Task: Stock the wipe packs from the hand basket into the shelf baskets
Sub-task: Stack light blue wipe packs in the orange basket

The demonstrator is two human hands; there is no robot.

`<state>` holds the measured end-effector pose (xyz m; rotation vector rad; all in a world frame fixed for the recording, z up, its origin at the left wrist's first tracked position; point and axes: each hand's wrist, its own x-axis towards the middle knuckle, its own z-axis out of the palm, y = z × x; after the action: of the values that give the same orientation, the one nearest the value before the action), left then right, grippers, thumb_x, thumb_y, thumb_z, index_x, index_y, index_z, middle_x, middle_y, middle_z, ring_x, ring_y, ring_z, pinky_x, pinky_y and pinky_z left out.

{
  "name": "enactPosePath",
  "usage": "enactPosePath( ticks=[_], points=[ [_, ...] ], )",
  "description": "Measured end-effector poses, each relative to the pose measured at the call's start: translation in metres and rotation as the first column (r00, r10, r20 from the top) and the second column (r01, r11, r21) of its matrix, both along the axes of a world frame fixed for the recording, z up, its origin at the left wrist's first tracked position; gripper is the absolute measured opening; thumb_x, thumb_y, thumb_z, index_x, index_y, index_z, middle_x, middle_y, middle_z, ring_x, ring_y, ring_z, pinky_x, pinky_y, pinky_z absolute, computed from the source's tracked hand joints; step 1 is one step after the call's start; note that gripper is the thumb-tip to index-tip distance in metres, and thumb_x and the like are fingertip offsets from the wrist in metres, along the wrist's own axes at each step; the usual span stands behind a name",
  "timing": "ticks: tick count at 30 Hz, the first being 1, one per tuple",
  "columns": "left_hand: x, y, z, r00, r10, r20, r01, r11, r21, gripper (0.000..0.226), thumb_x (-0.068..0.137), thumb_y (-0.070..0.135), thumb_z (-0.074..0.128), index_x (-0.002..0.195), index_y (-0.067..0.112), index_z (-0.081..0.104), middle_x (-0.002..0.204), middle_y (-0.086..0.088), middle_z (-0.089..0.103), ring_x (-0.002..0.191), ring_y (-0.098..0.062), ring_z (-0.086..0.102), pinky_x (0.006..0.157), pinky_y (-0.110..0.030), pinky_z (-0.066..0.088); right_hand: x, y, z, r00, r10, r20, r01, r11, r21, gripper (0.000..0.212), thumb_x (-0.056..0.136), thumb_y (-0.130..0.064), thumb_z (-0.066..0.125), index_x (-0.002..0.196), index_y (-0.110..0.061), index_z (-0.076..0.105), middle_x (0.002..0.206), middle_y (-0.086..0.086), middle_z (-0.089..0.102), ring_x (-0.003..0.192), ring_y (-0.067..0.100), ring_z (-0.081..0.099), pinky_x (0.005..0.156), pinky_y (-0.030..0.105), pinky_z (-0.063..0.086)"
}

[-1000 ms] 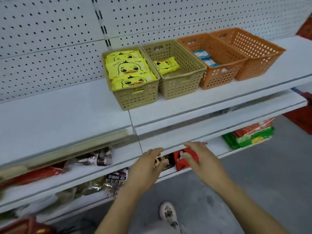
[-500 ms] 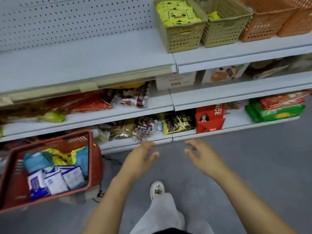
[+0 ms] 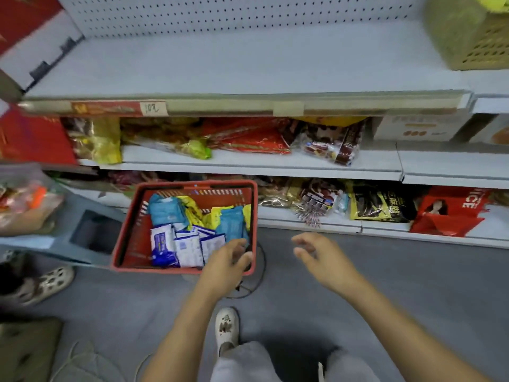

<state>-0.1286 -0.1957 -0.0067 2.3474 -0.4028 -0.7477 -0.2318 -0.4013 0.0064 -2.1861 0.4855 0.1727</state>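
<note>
Head: slatted red plastic basket (image 3: 165,269) holds glossy wipe packs (image 3: 188,250).

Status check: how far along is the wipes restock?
Done: the tan shelf basket at top right shows yellow packs on top. In hand: nothing; the left hand reaches over the red hand basket's near corner, the right hand hovers open beside it. Left: a pile of blue, yellow and white packs lies in that hand basket.

Your forearms (image 3: 187,321), bare to the fingers (image 3: 243,257); nearer you than the fingers, pale grey trousers (image 3: 242,362), white charm-studded clog (image 3: 226,325).
</note>
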Motion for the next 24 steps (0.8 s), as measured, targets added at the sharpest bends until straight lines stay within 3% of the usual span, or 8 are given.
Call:
enactPosePath(
  ticks=[4, 8, 13, 17, 20, 22, 24],
  points=[
    [0.07, 0.074, -0.024, 0.996, 0.058, -0.063, -0.054, 0.997, 0.064, 0.037, 0.094, 0.027, 0.06, 0.129, 0.016, 0.059, 0.119, -0.003, 0.067, 0.1, -0.015, 0.063, 0.091, -0.029, 0.048, 0.068, 0.07, -0.03, 0.998, 0.013, -0.069, -0.008, 0.997, 0.081, 0.021, 0.093, -0.02, 0.056, 0.112, -0.02, 0.066, 0.109, -0.006, 0.068, 0.1, 0.009, 0.062, 0.089, 0.025, 0.047],
    [0.141, 0.129, -0.053, 0.983, 0.124, -0.139, -0.108, 0.988, 0.111, 0.039, 0.094, 0.028, 0.06, 0.13, 0.013, 0.058, 0.122, -0.005, 0.064, 0.105, -0.019, 0.062, 0.091, -0.03, 0.048, 0.129, 0.125, -0.069, 0.985, -0.029, -0.169, 0.059, 0.982, 0.178, 0.022, 0.093, -0.019, 0.058, 0.113, -0.019, 0.066, 0.109, -0.007, 0.068, 0.1, 0.007, 0.063, 0.094, 0.027, 0.048],
    [0.227, 0.16, -0.095, 0.998, 0.049, 0.051, -0.059, 0.972, 0.229, 0.045, 0.092, 0.019, 0.062, 0.134, 0.008, 0.052, 0.139, -0.012, 0.053, 0.126, -0.028, 0.05, 0.103, -0.031, 0.037, 0.2, 0.169, -0.118, 0.969, -0.043, -0.244, 0.093, 0.977, 0.194, 0.018, 0.091, -0.016, 0.059, 0.107, -0.015, 0.069, 0.104, 0.0, 0.071, 0.098, 0.014, 0.065, 0.093, 0.035, 0.05],
    [0.275, 0.166, -0.13, 0.972, -0.163, 0.166, 0.1, 0.937, 0.334, 0.065, 0.093, 0.02, 0.061, 0.149, 0.013, 0.03, 0.156, -0.009, 0.029, 0.142, -0.027, 0.031, 0.113, -0.041, 0.032, 0.232, 0.179, -0.151, 0.922, -0.077, -0.379, 0.101, 0.994, 0.044, 0.027, 0.092, -0.013, 0.054, 0.118, -0.015, 0.063, 0.118, 0.006, 0.065, 0.109, 0.024, 0.06, 0.097, 0.037, 0.047],
    [0.295, 0.163, -0.151, 0.941, -0.293, 0.167, 0.185, 0.862, 0.471, 0.07, 0.094, 0.024, 0.057, 0.153, 0.019, 0.019, 0.16, -0.005, 0.019, 0.145, -0.025, 0.025, 0.116, -0.048, 0.026, 0.238, 0.181, -0.17, 0.877, -0.023, -0.48, -0.018, 0.997, -0.081, 0.039, 0.092, -0.01, 0.049, 0.13, -0.021, 0.054, 0.129, 0.007, 0.052, 0.116, 0.027, 0.055, 0.097, 0.034, 0.045],
    [0.302, 0.164, -0.165, 0.917, -0.365, 0.164, 0.223, 0.807, 0.547, 0.072, 0.095, 0.029, 0.054, 0.154, 0.018, 0.013, 0.16, -0.005, 0.017, 0.147, -0.025, 0.019, 0.12, -0.05, 0.013, 0.239, 0.182, -0.182, 0.878, -0.041, -0.478, -0.028, 0.99, -0.136, 0.042, 0.092, -0.009, 0.047, 0.132, -0.022, 0.051, 0.133, 0.006, 0.044, 0.115, 0.026, 0.055, 0.091, 0.033, 0.046],
    [0.306, 0.166, -0.176, 0.876, -0.426, 0.225, 0.231, 0.782, 0.579, 0.073, 0.093, 0.032, 0.056, 0.153, 0.019, 0.015, 0.156, -0.006, 0.023, 0.146, -0.025, 0.02, 0.121, -0.052, 0.009, 0.24, 0.18, -0.19, 0.903, -0.173, -0.394, 0.079, 0.967, -0.243, 0.041, 0.091, -0.008, 0.047, 0.13, -0.021, 0.05, 0.134, 0.005, 0.041, 0.109, 0.026, 0.057, 0.076, 0.035, 0.049]
  ],
)
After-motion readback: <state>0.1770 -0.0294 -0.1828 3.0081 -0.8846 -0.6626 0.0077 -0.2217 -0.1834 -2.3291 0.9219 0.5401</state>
